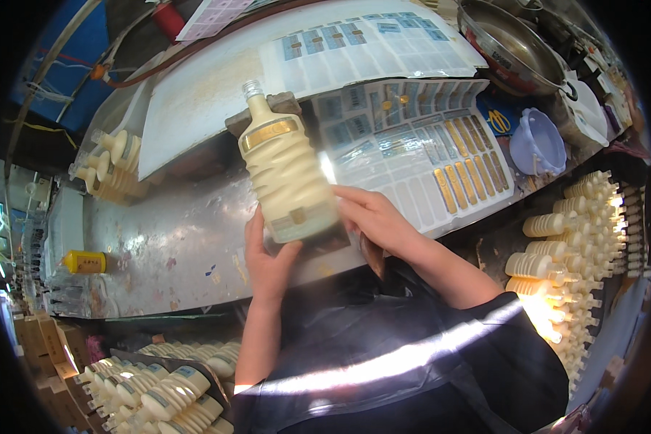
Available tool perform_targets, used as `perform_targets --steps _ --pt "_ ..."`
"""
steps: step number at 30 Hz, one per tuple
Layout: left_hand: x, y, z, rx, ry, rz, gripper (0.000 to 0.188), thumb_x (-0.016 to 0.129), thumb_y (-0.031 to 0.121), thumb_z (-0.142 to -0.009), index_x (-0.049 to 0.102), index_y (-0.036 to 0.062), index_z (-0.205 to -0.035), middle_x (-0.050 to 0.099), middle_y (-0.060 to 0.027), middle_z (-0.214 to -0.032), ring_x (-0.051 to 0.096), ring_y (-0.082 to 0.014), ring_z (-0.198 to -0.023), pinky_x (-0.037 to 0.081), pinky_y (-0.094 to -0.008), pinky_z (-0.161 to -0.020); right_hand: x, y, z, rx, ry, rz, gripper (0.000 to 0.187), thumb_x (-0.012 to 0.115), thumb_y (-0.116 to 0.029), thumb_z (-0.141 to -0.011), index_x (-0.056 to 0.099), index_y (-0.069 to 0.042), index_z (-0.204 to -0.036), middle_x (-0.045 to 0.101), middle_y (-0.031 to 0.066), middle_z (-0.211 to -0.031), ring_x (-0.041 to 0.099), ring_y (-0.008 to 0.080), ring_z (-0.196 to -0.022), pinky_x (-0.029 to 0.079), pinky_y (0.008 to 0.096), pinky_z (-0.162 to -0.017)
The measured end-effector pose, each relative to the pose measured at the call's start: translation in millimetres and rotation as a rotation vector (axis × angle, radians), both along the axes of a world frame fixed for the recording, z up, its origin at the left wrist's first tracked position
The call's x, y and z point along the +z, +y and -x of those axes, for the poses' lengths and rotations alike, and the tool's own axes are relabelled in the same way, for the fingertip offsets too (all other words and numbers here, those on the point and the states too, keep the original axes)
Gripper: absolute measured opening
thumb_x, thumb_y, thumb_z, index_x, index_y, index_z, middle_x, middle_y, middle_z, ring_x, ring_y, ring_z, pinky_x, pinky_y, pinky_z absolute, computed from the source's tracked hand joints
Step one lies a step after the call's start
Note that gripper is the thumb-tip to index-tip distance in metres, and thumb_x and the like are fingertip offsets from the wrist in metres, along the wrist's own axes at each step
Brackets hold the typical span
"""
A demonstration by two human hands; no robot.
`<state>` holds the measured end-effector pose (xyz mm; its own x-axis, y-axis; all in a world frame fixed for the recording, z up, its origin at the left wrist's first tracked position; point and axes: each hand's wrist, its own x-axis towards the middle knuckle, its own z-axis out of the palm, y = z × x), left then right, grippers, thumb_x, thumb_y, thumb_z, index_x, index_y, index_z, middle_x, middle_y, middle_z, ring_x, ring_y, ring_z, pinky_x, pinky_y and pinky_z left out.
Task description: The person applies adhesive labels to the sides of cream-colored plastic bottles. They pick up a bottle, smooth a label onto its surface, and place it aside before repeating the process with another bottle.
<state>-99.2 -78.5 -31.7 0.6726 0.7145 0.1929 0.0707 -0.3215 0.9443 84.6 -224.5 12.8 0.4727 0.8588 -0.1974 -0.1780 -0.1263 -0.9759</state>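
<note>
A cream-coloured bottle with wavy ridges lies tilted in front of me, its clear threaded neck pointing away. A gold label sits on its shoulder, and a pale band with a small label runs round its base. My left hand is closed round the lower left side and base, thumb at the bottom edge. My right hand holds the lower right side, its fingertips partly hidden by the bottle. Behind the neck is a dark brown block. Right of the bottle lie sheets of gold and silver stickers.
More label sheets lie on the white board. A lavender bucket, yellow-handled scissors and a metal pan stand right. A yellow bottle is left. Stacked cream bottles flank me; others lie lower left.
</note>
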Motion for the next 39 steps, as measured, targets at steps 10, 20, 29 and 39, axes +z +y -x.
perform_targets --steps 10,20,29,39 --pt "-6.7 -14.7 -22.2 0.112 -0.1 0.147 0.047 0.04 0.031 -0.112 0.035 -0.0006 -0.147 0.044 -0.0148 -0.143 0.042 -0.0212 -0.133 0.032 -0.0365 -0.115 -13.0 9.2 3.8 -0.078 -0.085 0.123 0.048 0.069 -0.031 -0.097 0.064 -0.001 -0.134 0.071 0.0087 -0.088 0.064 0.0123 -0.078 0.054 0.03 -0.076" --pt "-7.8 -18.4 -28.4 0.103 -0.193 0.21 0.05 0.046 0.032 -0.109 0.035 -0.0023 -0.144 0.042 -0.0169 -0.143 0.041 -0.0243 -0.135 0.03 -0.0385 -0.117 -37.2 11.2 6.0 -0.14 -0.122 0.039 0.044 0.068 -0.023 -0.1 0.063 -0.002 -0.138 0.066 -0.0008 -0.081 0.055 0.0036 -0.072 0.046 0.024 -0.064" --pt "3.7 -14.1 -22.4 0.083 -0.27 0.408 0.05 0.051 0.029 -0.107 0.036 -0.003 -0.143 0.044 -0.0156 -0.139 0.044 -0.0237 -0.131 0.033 -0.0381 -0.115 3.2 0.7 -32.5 -0.196 0.261 -0.056 0.024 0.058 -0.019 -0.1 0.074 -0.004 -0.11 0.067 0.0015 -0.1 0.062 0.0096 -0.094 0.048 0.0269 -0.087" --pt "3.8 -19.0 -25.8 0.128 -0.156 0.246 0.051 0.055 0.024 -0.104 0.035 -0.0032 -0.143 0.043 -0.0162 -0.138 0.042 -0.0247 -0.131 0.031 -0.0384 -0.116 27.7 9.2 49.9 -0.207 -0.824 0.047 0.024 0.058 -0.007 -0.097 0.053 -0.001 -0.12 0.062 0.0225 -0.112 0.064 0.0418 -0.1 0.053 0.0447 -0.089"
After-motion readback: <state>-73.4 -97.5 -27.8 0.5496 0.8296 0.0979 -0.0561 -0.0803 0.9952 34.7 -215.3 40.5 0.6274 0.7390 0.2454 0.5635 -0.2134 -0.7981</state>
